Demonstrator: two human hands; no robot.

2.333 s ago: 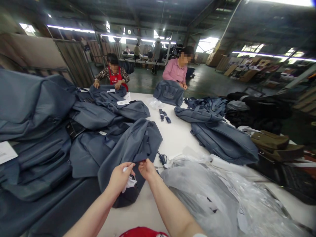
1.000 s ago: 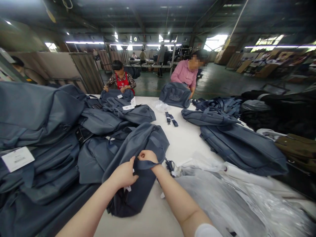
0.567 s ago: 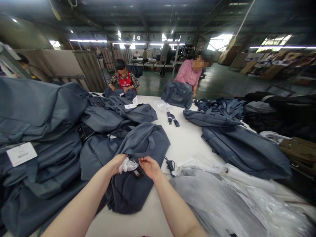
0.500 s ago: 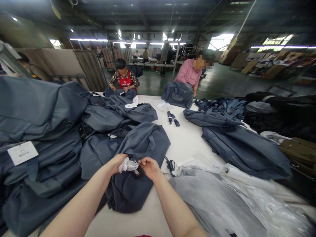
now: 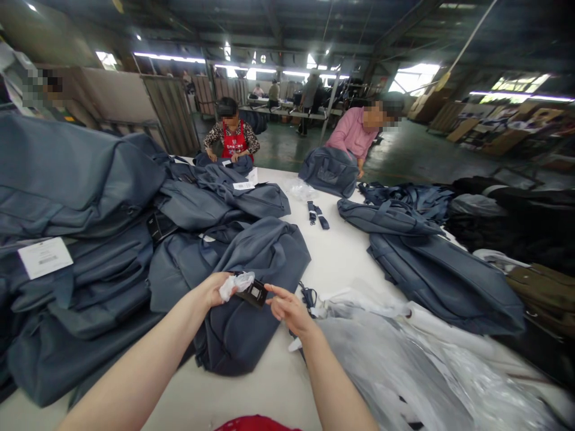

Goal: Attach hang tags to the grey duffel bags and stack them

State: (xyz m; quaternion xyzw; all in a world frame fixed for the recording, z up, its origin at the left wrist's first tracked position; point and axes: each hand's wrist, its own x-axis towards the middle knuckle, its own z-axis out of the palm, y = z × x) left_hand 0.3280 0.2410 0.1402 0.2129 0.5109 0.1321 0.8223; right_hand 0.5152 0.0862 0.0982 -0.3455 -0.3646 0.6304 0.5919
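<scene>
My left hand is closed around a crumpled wad of thin white wrapping, which looks like tissue or plastic. Against that wad lies a black hang tag with a small pale square printed on it. Thumb and index finger of my right hand pinch the tag's right edge. Both hands are above a slate-blue bag, which slumps on the white table. The bag's strap passes just behind my left fingers.
More blue bags are heaped on the left, one with a white tag. Clear plastic bags cover the right front. Two short straps lie mid-table. Two co-workers handle bags across the table; further bags lie right.
The white wad and black tag have risen slightly, and the tag now faces up more fully. My right hand has shifted a little to the right, its index finger straighter.
</scene>
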